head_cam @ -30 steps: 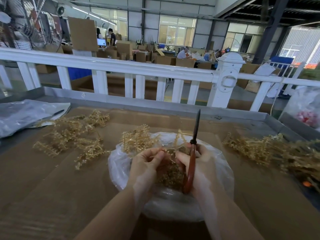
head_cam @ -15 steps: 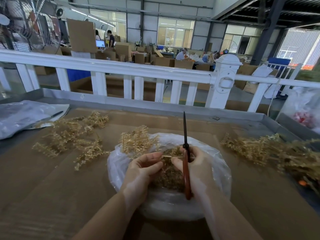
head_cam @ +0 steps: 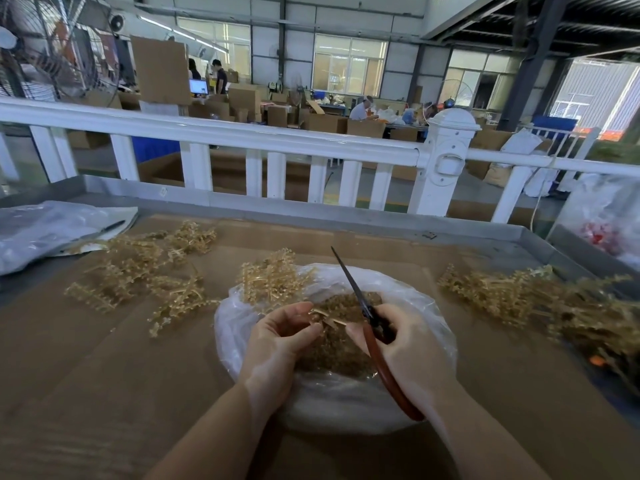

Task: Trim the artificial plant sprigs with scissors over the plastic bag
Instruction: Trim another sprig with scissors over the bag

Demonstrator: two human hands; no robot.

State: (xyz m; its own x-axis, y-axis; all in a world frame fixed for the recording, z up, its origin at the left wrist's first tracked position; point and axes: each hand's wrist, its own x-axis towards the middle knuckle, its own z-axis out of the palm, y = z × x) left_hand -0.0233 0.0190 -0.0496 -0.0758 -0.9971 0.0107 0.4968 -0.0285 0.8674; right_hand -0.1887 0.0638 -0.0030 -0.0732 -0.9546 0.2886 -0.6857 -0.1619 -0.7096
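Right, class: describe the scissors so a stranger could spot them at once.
Find the white plastic bag at the middle of the cardboard-covered table. Above it, the right hand holds the scissors: the only red-handled, dark-bladed tool among golden sprigs.

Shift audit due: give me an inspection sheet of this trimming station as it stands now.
Surface: brown cardboard sheet over a metal-edged table.
Job's things: clear plastic bag holding golden trimmings; scissors, red handles, blades pointing away; small sprig between the hands; sprig piles left, behind the bag and right.
Clutter: flat plastic bags far left; a bag with red contents far right.
Grippers: left hand pinches the sprig; right hand grips the scissors.
Cables: nothing seen on the table.
Surroundings: white railing, cartons, fan, workers beyond.
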